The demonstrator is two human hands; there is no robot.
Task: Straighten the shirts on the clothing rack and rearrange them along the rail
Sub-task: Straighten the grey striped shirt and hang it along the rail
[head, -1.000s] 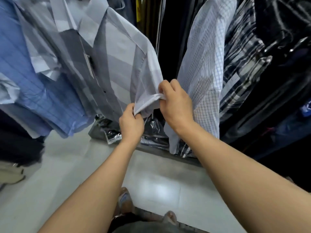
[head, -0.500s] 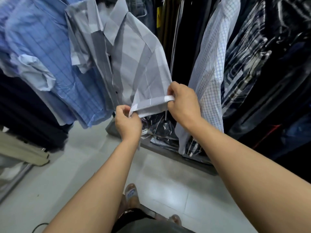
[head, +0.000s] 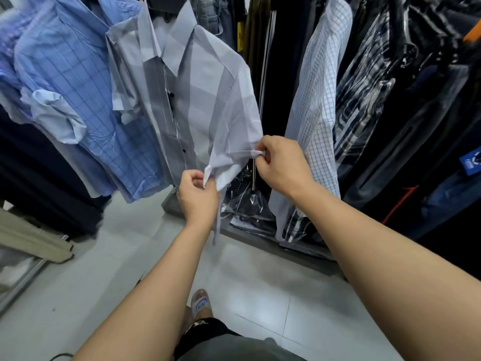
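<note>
A grey and white block-check short-sleeved shirt (head: 197, 95) hangs in the middle of the rack. My left hand (head: 197, 196) pinches the lower corner of its sleeve cuff. My right hand (head: 279, 165) pinches the other end of the same cuff, and the hem is stretched between the two hands. A blue checked shirt (head: 78, 82) hangs to the left of it. To the right hangs a white shirt with a fine blue grid (head: 315, 105). The rail itself is hidden above the frame.
Dark garments, some in clear plastic covers (head: 377, 95), fill the right side. Black clothes (head: 39, 173) hang at the far left, with beige cloth (head: 31, 238) below. The rack's low grey base (head: 260, 235) holds bagged items. Pale floor tiles (head: 247, 295) and my sandalled foot (head: 200, 303) lie below.
The view has tilted up and back, showing more of the shirts. My hands have spread the sleeve cuff wider apart, the left one lower, the right one higher.
</note>
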